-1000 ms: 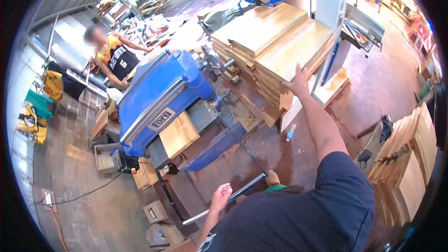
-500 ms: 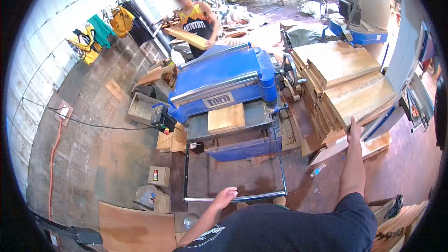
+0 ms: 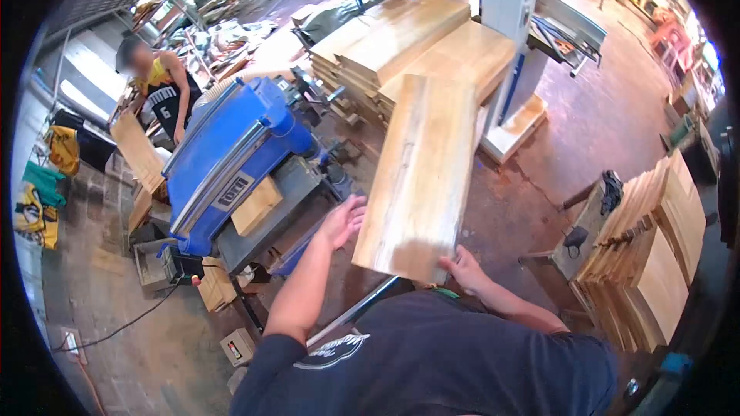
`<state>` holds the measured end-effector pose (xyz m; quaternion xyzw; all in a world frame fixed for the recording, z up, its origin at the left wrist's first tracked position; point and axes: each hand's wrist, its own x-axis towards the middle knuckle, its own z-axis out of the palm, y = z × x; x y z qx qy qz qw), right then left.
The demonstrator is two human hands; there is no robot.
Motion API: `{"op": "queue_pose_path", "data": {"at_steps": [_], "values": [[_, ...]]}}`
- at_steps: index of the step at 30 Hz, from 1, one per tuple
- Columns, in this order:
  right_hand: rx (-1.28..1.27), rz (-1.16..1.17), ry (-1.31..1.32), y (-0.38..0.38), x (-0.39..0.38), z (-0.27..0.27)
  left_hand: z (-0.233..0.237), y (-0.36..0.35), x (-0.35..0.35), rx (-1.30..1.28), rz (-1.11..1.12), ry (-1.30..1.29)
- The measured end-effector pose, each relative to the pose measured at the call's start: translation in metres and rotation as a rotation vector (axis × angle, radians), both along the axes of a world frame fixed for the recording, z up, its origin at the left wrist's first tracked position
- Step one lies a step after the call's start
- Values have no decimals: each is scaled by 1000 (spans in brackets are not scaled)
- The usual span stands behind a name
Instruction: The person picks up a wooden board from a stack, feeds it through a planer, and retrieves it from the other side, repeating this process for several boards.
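A wide wooden board is held out in front of my body, its far end overlapping the stacked boards in this view. My right hand grips its near right corner, thumb on top. At the board's left edge, my left hand has its fingers apart, palm turned toward the wood. To the left stands a blue thickness planer with a shorter board sticking out of it onto the metal bed.
A stack of boards rises behind the held board, beside a grey machine column. More boards stand on edge at the right. Beyond the planer, a co-worker has a plank. A cable crosses the floor.
My view has swung right. My right hand has brought a board from the stack to in front of me, and my left hand has risen to its left edge.
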<state>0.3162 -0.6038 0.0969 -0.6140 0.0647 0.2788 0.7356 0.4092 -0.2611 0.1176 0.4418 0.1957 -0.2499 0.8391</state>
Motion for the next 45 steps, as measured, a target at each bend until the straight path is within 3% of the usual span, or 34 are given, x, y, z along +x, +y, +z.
{"op": "queue_pose_path", "data": {"at_steps": [2, 6, 9, 11, 12, 14, 19, 26, 28, 30, 35, 40, 45], "values": [[12, 106, -48, -5, -13, -28, -1, -36, 30, 220, -160, -131], [34, 179, -3, -13, -24, -24, -5, -64, 54, 327, -186, 16], [-3, 221, -175, -7, -9, -33, -17, -70, 45, 506, -29, -124], [110, -83, 197, 7, 2, -28, -11, -71, 28, 604, 48, -286], [102, -55, 206, 15, 5, -31, -12, -70, 19, 604, 73, -269], [55, -209, 228, 34, 15, -42, -15, -60, 4, 838, 189, -255], [24, 25, 70, 68, 2, -54, -10, -9, -60, 1004, 360, -203], [-192, 302, -16, 137, 0, -38, -37, 51, -153, 905, 648, 61], [-259, 383, -26, 154, -3, -37, -45, 67, -180, 635, 685, 154], [-485, 492, -83, 170, -10, -50, -54, 79, -204, 612, 723, 148], [-273, 508, 101, 216, -29, -34, -80, 114, -263, 415, 751, 138], [-242, 467, 144, 254, -36, -63, -96, 120, -310, 429, 576, 329], [-268, 491, 158, 293, -28, -68, -108, 120, -346, 231, 584, 182]]}}
